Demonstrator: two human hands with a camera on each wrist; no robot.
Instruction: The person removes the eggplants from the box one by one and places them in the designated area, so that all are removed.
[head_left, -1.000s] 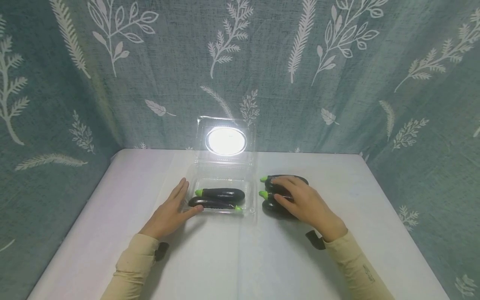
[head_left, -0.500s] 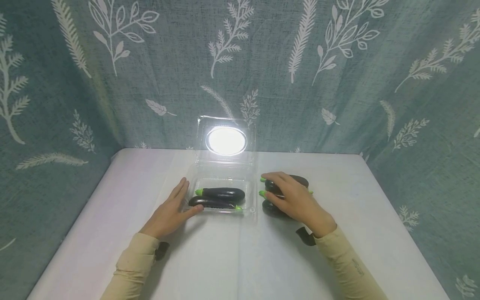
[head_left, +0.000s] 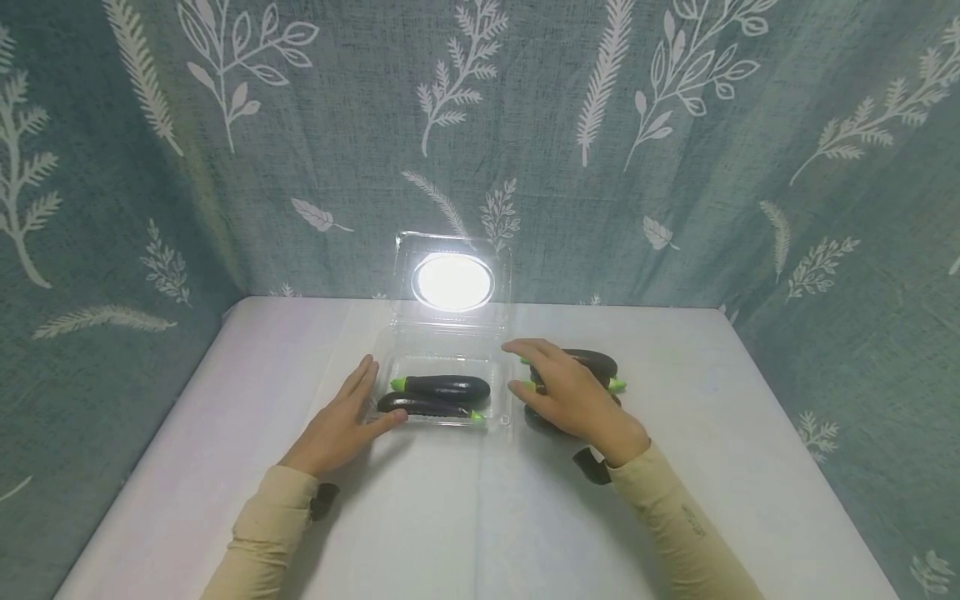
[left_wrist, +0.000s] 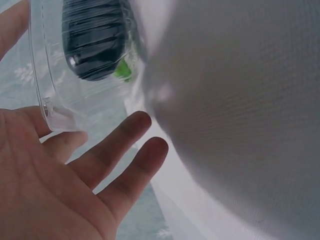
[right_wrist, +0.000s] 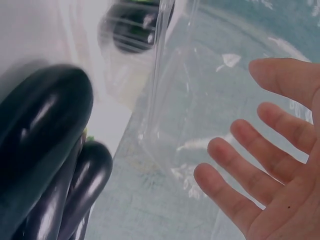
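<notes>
Two dark purple eggplants, one behind (head_left: 450,389) and one in front (head_left: 423,406), lie lengthwise in a clear plastic clamshell box (head_left: 504,421). Its lid (head_left: 403,292) stands raised at the back. My left hand (head_left: 337,429) rests against the box's left side, fingers extended and thumb at the front rim. In the left wrist view, a box corner (left_wrist: 50,112) touches that hand. Over the piled eggplants (head_left: 596,362) to the right of the box hovers my right hand (head_left: 573,400), partly hiding them. The right wrist view shows its fingers (right_wrist: 240,180) spread, holding nothing.
A white cloth covers the table (head_left: 420,517). Green leaf-patterned curtains (head_left: 352,125) enclose the back and both sides. A bright round light patch (head_left: 452,283) shows in the lid.
My right hand has moved left across the piled eggplants toward the box, uncovering their right ends. The left hand, the box and the two eggplants inside have stayed in place.
</notes>
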